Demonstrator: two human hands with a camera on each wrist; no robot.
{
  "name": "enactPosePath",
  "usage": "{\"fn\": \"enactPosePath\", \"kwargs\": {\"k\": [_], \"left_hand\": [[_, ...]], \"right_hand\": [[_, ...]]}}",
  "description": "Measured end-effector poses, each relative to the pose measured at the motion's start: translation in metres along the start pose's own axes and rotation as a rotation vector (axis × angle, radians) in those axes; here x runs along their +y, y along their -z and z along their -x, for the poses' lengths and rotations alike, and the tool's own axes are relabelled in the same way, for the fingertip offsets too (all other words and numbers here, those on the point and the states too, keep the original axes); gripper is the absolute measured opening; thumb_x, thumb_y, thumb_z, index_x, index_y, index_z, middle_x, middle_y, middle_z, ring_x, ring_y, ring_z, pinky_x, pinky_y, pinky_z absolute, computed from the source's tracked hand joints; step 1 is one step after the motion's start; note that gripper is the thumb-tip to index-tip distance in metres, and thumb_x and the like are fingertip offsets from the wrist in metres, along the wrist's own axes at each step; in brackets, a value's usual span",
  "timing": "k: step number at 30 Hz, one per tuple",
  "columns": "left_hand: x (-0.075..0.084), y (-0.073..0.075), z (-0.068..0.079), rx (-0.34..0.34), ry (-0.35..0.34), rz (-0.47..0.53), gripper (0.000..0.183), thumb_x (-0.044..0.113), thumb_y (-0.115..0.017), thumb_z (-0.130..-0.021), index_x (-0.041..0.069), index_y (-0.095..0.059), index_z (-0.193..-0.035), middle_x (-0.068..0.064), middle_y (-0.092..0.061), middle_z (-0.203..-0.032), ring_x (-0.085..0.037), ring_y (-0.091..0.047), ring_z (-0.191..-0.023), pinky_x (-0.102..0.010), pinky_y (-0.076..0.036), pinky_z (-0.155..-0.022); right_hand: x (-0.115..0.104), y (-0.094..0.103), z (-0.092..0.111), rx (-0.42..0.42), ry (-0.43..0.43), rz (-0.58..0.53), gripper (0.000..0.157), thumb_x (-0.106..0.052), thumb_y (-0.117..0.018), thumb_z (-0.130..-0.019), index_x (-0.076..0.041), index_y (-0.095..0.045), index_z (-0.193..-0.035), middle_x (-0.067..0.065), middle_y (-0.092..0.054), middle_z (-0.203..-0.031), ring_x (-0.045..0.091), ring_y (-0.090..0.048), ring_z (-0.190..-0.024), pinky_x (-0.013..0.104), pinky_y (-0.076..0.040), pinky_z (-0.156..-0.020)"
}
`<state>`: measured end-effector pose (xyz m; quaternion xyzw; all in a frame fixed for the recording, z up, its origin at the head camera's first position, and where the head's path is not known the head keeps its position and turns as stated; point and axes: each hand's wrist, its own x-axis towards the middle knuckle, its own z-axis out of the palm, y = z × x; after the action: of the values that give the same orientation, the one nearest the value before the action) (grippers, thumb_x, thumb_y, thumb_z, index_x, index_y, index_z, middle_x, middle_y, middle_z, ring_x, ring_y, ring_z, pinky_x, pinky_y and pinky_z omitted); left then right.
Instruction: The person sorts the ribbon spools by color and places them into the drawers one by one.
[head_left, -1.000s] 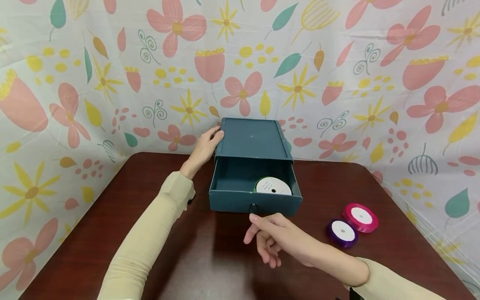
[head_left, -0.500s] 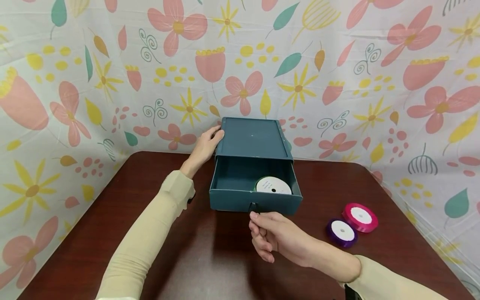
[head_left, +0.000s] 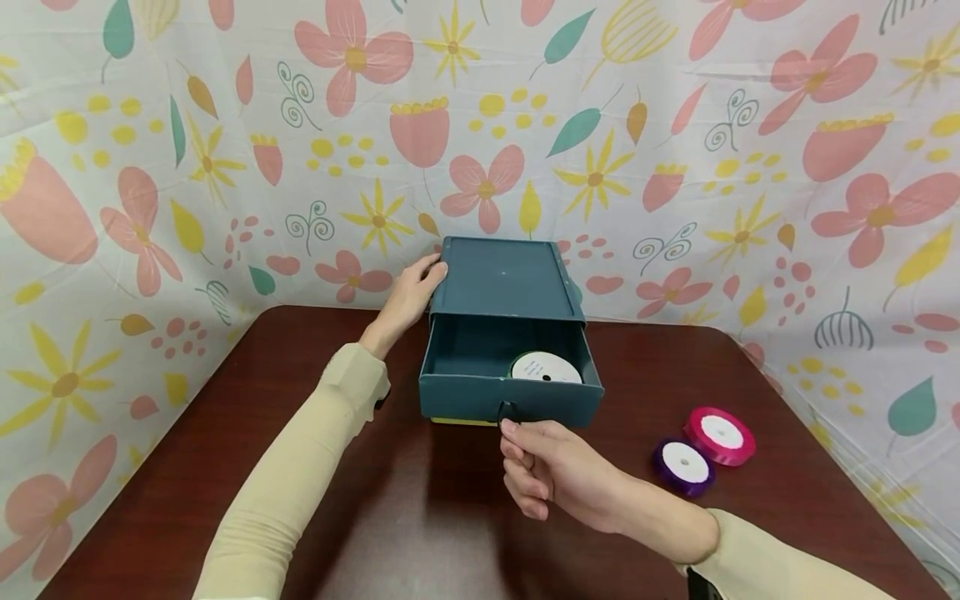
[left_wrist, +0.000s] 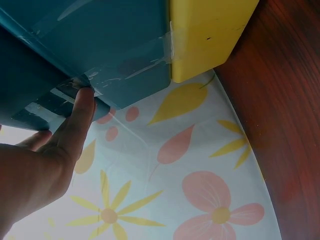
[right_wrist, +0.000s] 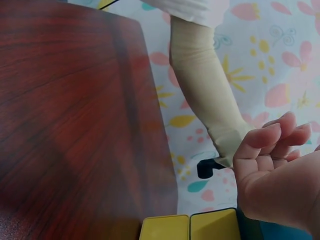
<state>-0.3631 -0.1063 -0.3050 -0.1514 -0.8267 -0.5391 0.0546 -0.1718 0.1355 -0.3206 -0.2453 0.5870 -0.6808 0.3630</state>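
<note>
A dark teal drawer box point(head_left: 504, 275) stands at the back of the table, its top drawer point(head_left: 457, 392) pulled out toward me. Inside the drawer, at the right, leans a ribbon spool point(head_left: 546, 367) with a white label and a green edge. My right hand point(head_left: 562, 471) pinches the small black loop pull point(head_left: 506, 410) on the drawer front between thumb and forefinger, the other fingers curled. My left hand point(head_left: 408, 292) rests against the box's left side near the back corner. In the left wrist view, fingers point(left_wrist: 82, 112) of it lie nearly straight along the teal wall.
A purple ribbon spool point(head_left: 684, 467) and a pink ribbon spool point(head_left: 722, 435) lie side by side on the dark wooden table point(head_left: 645, 367) at the right. Yellow lower drawer fronts point(right_wrist: 215, 226) show under the teal part. A flowered cloth point(head_left: 480, 108) hangs close behind the box.
My right hand's fingers have curled in around the loop pull. The drawer's front has lifted slightly, and a yellow strip shows beneath it. My left hand stays in place.
</note>
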Motion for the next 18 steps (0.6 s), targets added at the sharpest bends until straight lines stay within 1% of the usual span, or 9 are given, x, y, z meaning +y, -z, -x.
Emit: {"fn": "enactPosePath", "kwargs": {"k": [6, 10, 12, 15, 16, 18], "left_hand": [[0.0004, 0.0001, -0.0004, 0.003, -0.001, 0.015, 0.059, 0.044, -0.039, -0.102, 0.014, -0.031, -0.153, -0.013, -0.042, -0.15, -0.029, -0.053, -0.114, -0.046, -0.041, -0.103], [0.0006, 0.0004, -0.0008, -0.001, -0.005, 0.004, 0.059, 0.044, -0.038, -0.103, 0.014, -0.03, -0.153, -0.012, -0.041, -0.151, -0.03, -0.052, -0.118, -0.046, -0.041, -0.104], [0.0006, 0.0007, -0.0004, -0.003, -0.01, -0.01, 0.06, 0.044, -0.037, -0.103, 0.013, -0.029, -0.153, -0.011, -0.04, -0.152, -0.029, -0.051, -0.119, -0.044, -0.041, -0.104], [0.0008, 0.0008, 0.0012, -0.004, -0.011, -0.008, 0.06, 0.045, -0.037, -0.103, 0.014, -0.028, -0.154, -0.011, -0.046, -0.145, -0.027, -0.053, -0.103, -0.042, -0.043, -0.095], [0.0004, 0.0007, 0.0014, -0.006, -0.008, -0.004, 0.06, 0.045, -0.037, -0.103, 0.014, -0.028, -0.154, -0.015, -0.051, -0.137, -0.027, -0.052, -0.093, -0.042, -0.043, -0.089], [0.0009, 0.0008, 0.0019, -0.005, -0.01, -0.006, 0.06, 0.046, -0.037, -0.103, 0.015, -0.029, -0.153, -0.015, -0.053, -0.13, -0.025, -0.049, -0.083, -0.04, -0.042, -0.083]], "right_hand": [[-0.001, 0.0005, -0.001, 0.004, -0.005, 0.0, 0.039, -0.034, -0.032, -0.107, -0.015, -0.042, -0.074, -0.005, -0.042, -0.053, 0.008, -0.05, -0.049, 0.024, -0.042, -0.058], [-0.0016, 0.0012, -0.0015, 0.011, -0.006, 0.004, 0.04, -0.034, -0.032, -0.107, -0.014, -0.042, -0.073, -0.005, -0.041, -0.053, 0.008, -0.05, -0.049, 0.024, -0.042, -0.058], [-0.0021, 0.0018, -0.0018, 0.015, -0.009, 0.004, 0.04, -0.034, -0.032, -0.106, -0.015, -0.042, -0.073, -0.005, -0.041, -0.053, 0.008, -0.05, -0.049, 0.024, -0.042, -0.058], [-0.0031, 0.0026, -0.0022, 0.023, -0.009, 0.006, 0.04, -0.035, -0.032, -0.106, -0.015, -0.042, -0.074, -0.005, -0.041, -0.053, 0.008, -0.05, -0.049, 0.025, -0.043, -0.058], [-0.0034, 0.0028, -0.0023, 0.029, -0.014, 0.006, 0.04, -0.036, -0.033, -0.106, -0.015, -0.042, -0.074, -0.006, -0.041, -0.053, 0.008, -0.05, -0.049, 0.025, -0.043, -0.058], [-0.004, 0.0032, -0.0025, 0.043, -0.019, 0.008, 0.039, -0.036, -0.034, -0.106, -0.015, -0.042, -0.074, -0.006, -0.041, -0.053, 0.008, -0.049, -0.048, 0.025, -0.043, -0.057]]}}
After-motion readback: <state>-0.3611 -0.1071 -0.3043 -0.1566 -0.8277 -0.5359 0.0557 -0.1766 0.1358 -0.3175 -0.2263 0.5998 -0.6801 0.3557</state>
